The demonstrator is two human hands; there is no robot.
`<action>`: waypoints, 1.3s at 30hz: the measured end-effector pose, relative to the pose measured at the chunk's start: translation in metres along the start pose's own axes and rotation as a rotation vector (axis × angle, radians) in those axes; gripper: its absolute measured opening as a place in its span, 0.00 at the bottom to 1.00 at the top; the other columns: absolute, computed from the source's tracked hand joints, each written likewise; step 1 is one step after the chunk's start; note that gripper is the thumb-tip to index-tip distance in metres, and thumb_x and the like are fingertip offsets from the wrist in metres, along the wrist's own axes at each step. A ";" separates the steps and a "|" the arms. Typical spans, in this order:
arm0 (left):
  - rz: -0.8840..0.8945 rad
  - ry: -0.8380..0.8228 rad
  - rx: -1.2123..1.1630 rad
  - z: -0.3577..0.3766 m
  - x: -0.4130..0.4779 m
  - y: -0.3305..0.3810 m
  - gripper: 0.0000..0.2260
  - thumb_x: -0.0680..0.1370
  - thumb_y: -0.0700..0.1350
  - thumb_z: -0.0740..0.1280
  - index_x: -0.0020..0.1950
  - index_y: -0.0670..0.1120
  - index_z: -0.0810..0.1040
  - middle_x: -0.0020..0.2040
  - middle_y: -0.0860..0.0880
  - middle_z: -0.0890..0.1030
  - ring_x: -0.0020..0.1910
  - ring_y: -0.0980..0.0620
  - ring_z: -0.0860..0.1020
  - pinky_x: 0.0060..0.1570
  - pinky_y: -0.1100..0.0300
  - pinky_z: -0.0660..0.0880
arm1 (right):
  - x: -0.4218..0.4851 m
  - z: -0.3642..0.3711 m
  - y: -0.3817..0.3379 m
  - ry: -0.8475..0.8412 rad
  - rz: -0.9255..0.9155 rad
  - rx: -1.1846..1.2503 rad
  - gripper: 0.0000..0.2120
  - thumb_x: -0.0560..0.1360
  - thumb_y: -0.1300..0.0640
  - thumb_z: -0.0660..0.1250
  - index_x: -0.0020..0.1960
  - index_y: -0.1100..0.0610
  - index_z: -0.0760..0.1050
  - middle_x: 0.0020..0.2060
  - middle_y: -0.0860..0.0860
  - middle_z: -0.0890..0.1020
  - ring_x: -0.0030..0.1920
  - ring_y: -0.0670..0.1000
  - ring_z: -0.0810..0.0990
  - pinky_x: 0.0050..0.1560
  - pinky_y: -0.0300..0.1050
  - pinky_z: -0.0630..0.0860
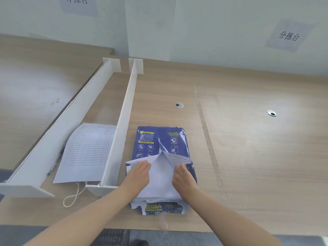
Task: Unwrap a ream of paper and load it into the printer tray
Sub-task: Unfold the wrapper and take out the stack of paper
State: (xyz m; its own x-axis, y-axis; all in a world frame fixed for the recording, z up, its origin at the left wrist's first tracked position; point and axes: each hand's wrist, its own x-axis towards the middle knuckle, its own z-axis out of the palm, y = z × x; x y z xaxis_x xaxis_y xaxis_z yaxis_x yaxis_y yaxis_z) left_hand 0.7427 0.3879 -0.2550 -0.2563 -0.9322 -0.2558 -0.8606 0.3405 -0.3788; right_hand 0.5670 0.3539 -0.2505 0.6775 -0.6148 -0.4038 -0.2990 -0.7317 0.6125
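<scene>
You see the ream wrapper (160,139) in dark blue with yellow bars and white icons and lettering, its torn flaps white inside; the paper stack (160,176) under it is plain white. Your desk (248,139) shows light wood grain. The dividers (122,121) are white, and the form sheet (87,151) is white, ruled with a dark grid.
</scene>
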 end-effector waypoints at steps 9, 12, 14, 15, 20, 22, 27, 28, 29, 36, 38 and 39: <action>0.149 -0.002 -0.308 0.020 -0.009 0.009 0.25 0.46 0.65 0.72 0.36 0.52 0.81 0.41 0.55 0.85 0.36 0.60 0.82 0.30 0.73 0.77 | 0.000 0.028 0.000 0.173 -0.002 0.273 0.12 0.48 0.52 0.76 0.30 0.53 0.79 0.30 0.47 0.81 0.25 0.47 0.78 0.54 0.46 0.65; 0.190 -0.026 -0.339 0.012 -0.010 0.007 0.29 0.55 0.65 0.72 0.47 0.47 0.81 0.53 0.47 0.83 0.48 0.52 0.82 0.43 0.66 0.80 | -0.003 0.034 -0.005 0.185 -0.038 0.448 0.17 0.50 0.44 0.75 0.36 0.50 0.80 0.41 0.46 0.85 0.30 0.44 0.81 0.55 0.43 0.70; 0.176 -0.060 -0.380 0.009 -0.010 0.007 0.28 0.64 0.58 0.72 0.57 0.41 0.76 0.63 0.40 0.77 0.58 0.45 0.78 0.54 0.58 0.78 | -0.005 0.035 -0.007 0.152 -0.080 0.526 0.20 0.51 0.39 0.74 0.38 0.49 0.80 0.44 0.46 0.85 0.33 0.44 0.82 0.47 0.37 0.78; 0.166 -0.039 -0.372 0.007 -0.010 0.007 0.28 0.65 0.56 0.71 0.59 0.41 0.74 0.65 0.40 0.74 0.60 0.44 0.76 0.56 0.56 0.77 | -0.005 0.036 -0.008 0.148 -0.086 0.556 0.21 0.52 0.38 0.73 0.39 0.48 0.79 0.45 0.45 0.85 0.34 0.44 0.82 0.44 0.36 0.79; 0.193 -0.126 -0.408 0.004 -0.008 0.005 0.27 0.75 0.51 0.64 0.69 0.39 0.61 0.74 0.40 0.57 0.71 0.43 0.60 0.68 0.49 0.65 | -0.002 0.035 -0.010 0.192 -0.093 0.562 0.21 0.53 0.37 0.73 0.40 0.48 0.79 0.44 0.45 0.84 0.35 0.46 0.82 0.40 0.36 0.79; 0.194 -0.136 -0.395 0.004 -0.007 0.004 0.27 0.75 0.51 0.63 0.68 0.39 0.61 0.74 0.40 0.58 0.71 0.43 0.60 0.67 0.49 0.66 | -0.002 0.035 -0.009 0.207 -0.095 0.548 0.21 0.53 0.37 0.73 0.39 0.48 0.79 0.43 0.44 0.84 0.35 0.46 0.82 0.39 0.36 0.79; 0.242 -0.168 -0.299 0.013 -0.008 0.010 0.26 0.58 0.60 0.71 0.49 0.44 0.78 0.53 0.44 0.81 0.49 0.49 0.80 0.38 0.62 0.81 | -0.003 0.032 -0.005 0.168 -0.083 0.592 0.19 0.64 0.44 0.71 0.49 0.55 0.78 0.52 0.52 0.82 0.45 0.54 0.82 0.49 0.45 0.79; 0.228 -0.141 -0.274 0.014 -0.009 0.009 0.25 0.51 0.63 0.71 0.41 0.48 0.80 0.45 0.49 0.84 0.40 0.53 0.81 0.28 0.67 0.78 | -0.003 0.030 -0.003 0.150 -0.099 0.621 0.19 0.69 0.48 0.68 0.53 0.59 0.75 0.57 0.56 0.78 0.50 0.59 0.80 0.55 0.50 0.76; 0.211 -0.066 -0.257 0.017 -0.008 0.010 0.25 0.48 0.64 0.71 0.37 0.50 0.79 0.41 0.51 0.84 0.36 0.55 0.81 0.25 0.69 0.76 | -0.003 0.030 -0.003 0.147 -0.104 0.640 0.18 0.72 0.51 0.65 0.57 0.61 0.73 0.61 0.59 0.75 0.54 0.61 0.77 0.59 0.54 0.73; 0.250 -0.176 -0.338 0.009 -0.001 0.005 0.19 0.71 0.46 0.61 0.56 0.36 0.71 0.63 0.35 0.70 0.59 0.38 0.71 0.55 0.44 0.75 | -0.002 0.031 -0.003 0.173 -0.117 0.693 0.19 0.74 0.51 0.63 0.59 0.63 0.71 0.63 0.60 0.73 0.58 0.63 0.75 0.62 0.54 0.70; 0.280 -0.207 -0.377 0.006 -0.001 0.003 0.15 0.71 0.45 0.60 0.53 0.36 0.72 0.60 0.36 0.73 0.56 0.38 0.73 0.52 0.45 0.75 | -0.002 0.030 -0.003 0.140 -0.109 0.723 0.22 0.75 0.50 0.61 0.62 0.63 0.68 0.66 0.61 0.69 0.62 0.63 0.71 0.64 0.55 0.67; 0.289 -0.212 -0.384 0.004 -0.001 0.002 0.14 0.72 0.44 0.60 0.53 0.36 0.72 0.59 0.37 0.73 0.55 0.39 0.72 0.52 0.45 0.75 | -0.002 0.030 -0.003 0.133 -0.112 0.737 0.23 0.75 0.49 0.62 0.63 0.63 0.66 0.67 0.60 0.68 0.62 0.62 0.70 0.64 0.55 0.67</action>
State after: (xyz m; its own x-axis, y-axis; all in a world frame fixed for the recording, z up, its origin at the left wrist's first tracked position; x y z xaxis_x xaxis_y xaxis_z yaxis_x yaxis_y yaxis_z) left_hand 0.7431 0.3902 -0.2592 -0.4464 -0.7479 -0.4913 -0.8777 0.4730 0.0774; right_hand 0.5463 0.3484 -0.2723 0.7916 -0.5188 -0.3228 -0.5640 -0.8236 -0.0593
